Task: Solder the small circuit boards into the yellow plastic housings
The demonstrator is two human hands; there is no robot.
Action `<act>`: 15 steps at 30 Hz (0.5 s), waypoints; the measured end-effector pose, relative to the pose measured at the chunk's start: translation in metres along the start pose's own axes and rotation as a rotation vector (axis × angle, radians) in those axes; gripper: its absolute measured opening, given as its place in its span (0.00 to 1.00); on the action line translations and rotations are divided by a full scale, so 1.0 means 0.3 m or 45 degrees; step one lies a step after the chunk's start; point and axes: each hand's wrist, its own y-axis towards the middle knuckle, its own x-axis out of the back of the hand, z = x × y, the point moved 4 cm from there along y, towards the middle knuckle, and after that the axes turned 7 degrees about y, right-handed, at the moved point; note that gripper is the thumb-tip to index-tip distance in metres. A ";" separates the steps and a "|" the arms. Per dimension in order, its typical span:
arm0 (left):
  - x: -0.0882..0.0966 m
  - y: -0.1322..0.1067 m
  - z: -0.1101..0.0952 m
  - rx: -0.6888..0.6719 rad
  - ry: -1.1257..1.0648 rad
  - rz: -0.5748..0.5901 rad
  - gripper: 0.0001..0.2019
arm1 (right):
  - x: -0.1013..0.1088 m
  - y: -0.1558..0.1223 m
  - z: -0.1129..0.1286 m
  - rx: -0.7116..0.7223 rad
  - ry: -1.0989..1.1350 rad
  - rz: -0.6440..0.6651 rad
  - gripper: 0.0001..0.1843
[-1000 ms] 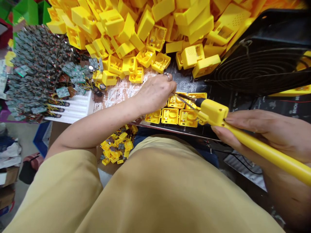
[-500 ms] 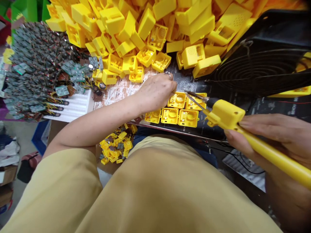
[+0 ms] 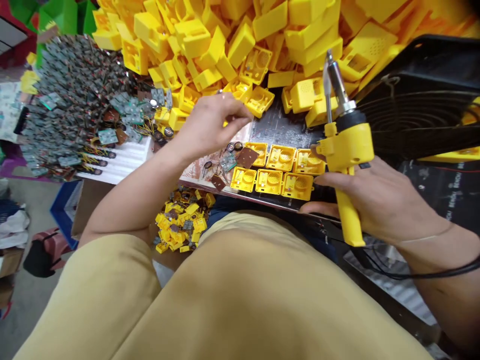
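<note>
The top edge crops the heap of yellow cases, the right edge the black fan. A brown board covers part of 1 open case. Whether my left hand pinches anything, I can't tell; my yellow iron hides part of my right hand.

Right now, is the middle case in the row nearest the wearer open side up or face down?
Open side up: the case shows its inside, with a round patch of holes facing the camera.
</note>
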 end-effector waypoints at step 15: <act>-0.161 0.014 0.017 0.069 -0.589 0.001 0.05 | -0.157 -0.003 0.021 -0.274 0.075 -0.145 0.25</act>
